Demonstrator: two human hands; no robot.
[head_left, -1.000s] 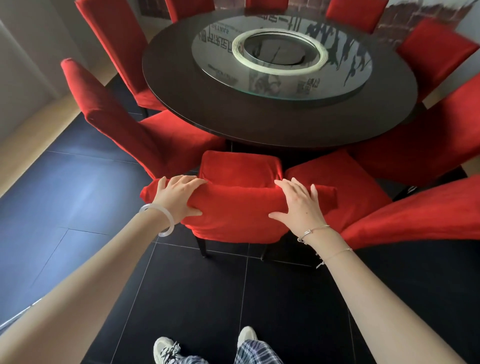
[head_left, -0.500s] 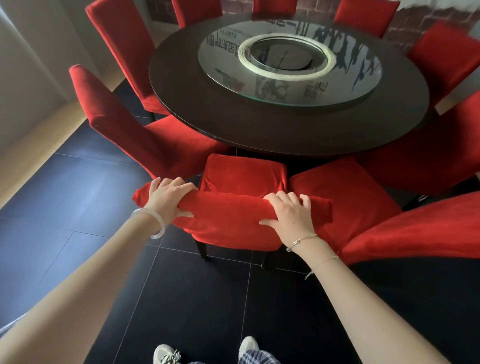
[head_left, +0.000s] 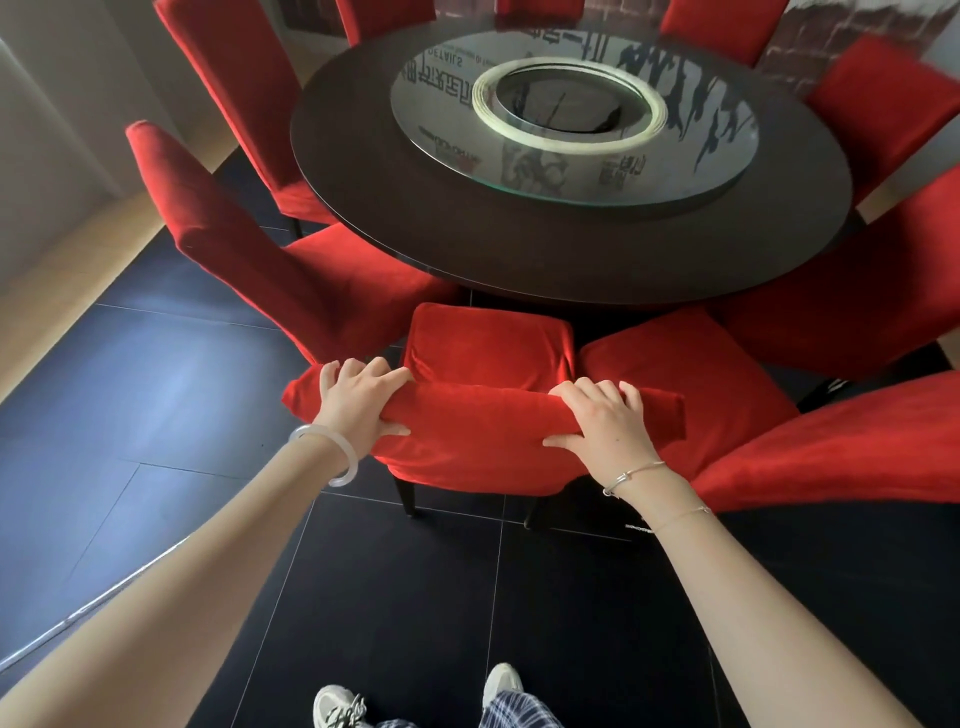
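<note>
The round dark bench (head_left: 519, 260) fills the far half of my view, with its glass turntable (head_left: 571, 171) in the middle and red chairs ringed round it. The chair (head_left: 483, 431) I am handling stands straight ahead of me on the black tiled floor (head_left: 363, 597). Its seat is just short of the bench's edge, squeezed between the left chair (head_left: 249, 249) and the right chair (head_left: 675, 374).

My left hand (head_left: 358, 402) and right hand (head_left: 605, 421) both grip the top of its backrest, one toward each end. My fingers (head_left: 376, 371) are curled over the padded top and my thumbs are pressed against the near face.

I judge the job is to slide the chair in squarely. That means equal pressure from both hands and a low, straight push so the legs glide rather than tip. I should also watch the tight gap on the right.

I cannot see the front legs or what stands under the bench. Only dark stubs of the rear legs show. I cannot tell whether the seat touches the right chair's cushion.
</note>
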